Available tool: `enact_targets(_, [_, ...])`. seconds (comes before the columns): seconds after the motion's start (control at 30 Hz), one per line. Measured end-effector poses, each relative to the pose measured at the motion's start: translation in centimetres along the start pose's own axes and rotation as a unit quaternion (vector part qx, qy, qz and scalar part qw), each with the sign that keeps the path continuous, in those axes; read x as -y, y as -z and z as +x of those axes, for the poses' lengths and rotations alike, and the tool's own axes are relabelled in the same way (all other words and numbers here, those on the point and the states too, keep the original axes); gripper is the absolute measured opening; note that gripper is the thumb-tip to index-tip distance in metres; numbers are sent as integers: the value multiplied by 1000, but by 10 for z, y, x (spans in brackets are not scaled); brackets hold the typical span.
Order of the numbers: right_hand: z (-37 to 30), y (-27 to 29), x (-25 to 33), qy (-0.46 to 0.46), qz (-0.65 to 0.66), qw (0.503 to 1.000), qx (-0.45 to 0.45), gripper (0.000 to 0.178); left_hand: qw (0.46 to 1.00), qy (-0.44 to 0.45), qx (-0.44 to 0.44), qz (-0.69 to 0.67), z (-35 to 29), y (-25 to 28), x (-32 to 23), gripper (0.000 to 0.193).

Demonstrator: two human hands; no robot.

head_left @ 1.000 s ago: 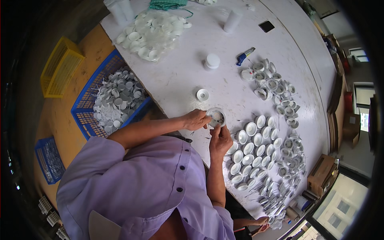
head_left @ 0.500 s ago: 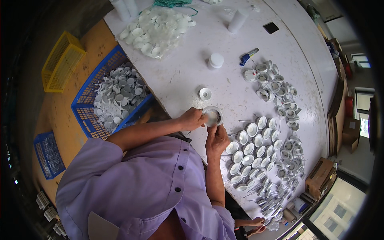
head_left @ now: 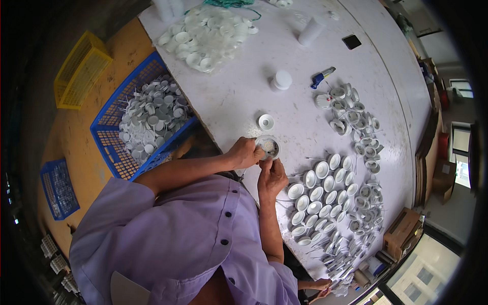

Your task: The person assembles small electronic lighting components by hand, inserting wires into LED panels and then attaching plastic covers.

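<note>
A round white cup-shaped housing (head_left: 274,142) is held just past the table's near edge, its hollow side up with something pale and grainy inside. My left hand (head_left: 245,153) grips its left rim, the fingers closed. From below, my right hand (head_left: 272,178) pinches the near rim between thumb and fingers. A small white ring-shaped part (head_left: 266,122) lies on the table just beyond the housing. Farther off stands a white round tub (head_left: 281,80) with a lid.
Rows of white round lamp housings (head_left: 316,193) with wires cover the table's right. A utility knife (head_left: 322,77), a phone (head_left: 352,41) and a bag of white cups (head_left: 209,36) lie farther back. To the left, a blue basket (head_left: 108,146) holds white parts. Another person's hands (head_left: 321,285) show at bottom right.
The view has shifted slightly, so the table things sit a little more to the right. Both hands keep their hold on the housing, which is tilted a little differently.
</note>
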State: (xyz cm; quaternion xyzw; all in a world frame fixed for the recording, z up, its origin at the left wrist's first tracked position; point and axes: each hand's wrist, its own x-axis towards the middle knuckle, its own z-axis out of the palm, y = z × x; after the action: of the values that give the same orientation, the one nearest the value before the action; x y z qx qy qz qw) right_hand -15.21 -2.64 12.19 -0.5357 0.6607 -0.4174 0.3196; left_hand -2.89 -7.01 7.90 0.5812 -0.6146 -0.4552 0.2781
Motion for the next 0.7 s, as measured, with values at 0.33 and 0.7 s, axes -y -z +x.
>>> enact_targets(0.33, [26, -11, -20, -247, 218, 934, 138, 38, 957, 202, 92, -185, 1, 37, 24, 29])
enact_targets(0.7, [109, -66, -101, 114, -298, 944, 87, 70, 928, 265, 106, -238, -6, 61, 60, 44])
